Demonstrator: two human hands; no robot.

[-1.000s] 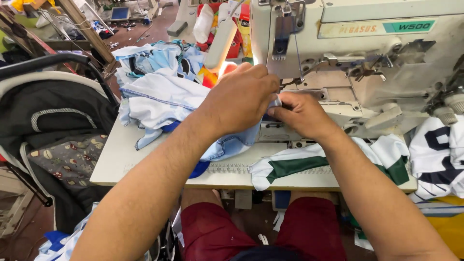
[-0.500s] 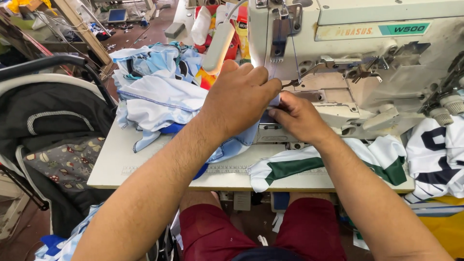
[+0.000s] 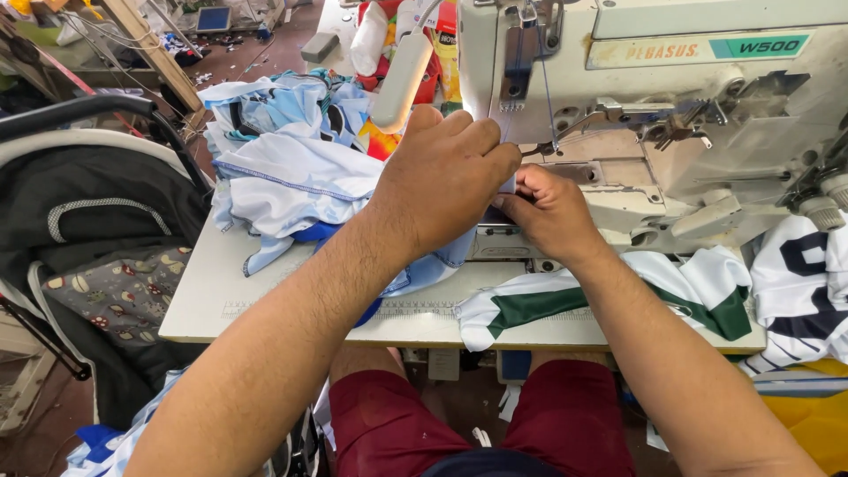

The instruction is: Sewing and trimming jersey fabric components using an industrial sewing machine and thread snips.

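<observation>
My left hand (image 3: 446, 177) lies knuckles up at the needle area of a cream industrial sewing machine (image 3: 671, 97), pressing down on light blue fabric (image 3: 433, 269) that runs under my forearm. My right hand (image 3: 549, 212) meets it from the right, fingertips pinching the fabric edge by the presser foot. The spot where the fingers meet is hidden by my left hand. A heap of light blue and white garments (image 3: 291, 172) sits on the table just left of my left hand.
A white and green garment (image 3: 609, 296) drapes over the table's front edge (image 3: 265, 327). White and navy cloth (image 3: 808, 283) hangs at the right. A black stroller-like seat (image 3: 97, 230) stands to the left. Floor clutter lies beyond the table.
Both hands have stayed at the needle area. The view has shifted slightly; nothing was picked up or released.
</observation>
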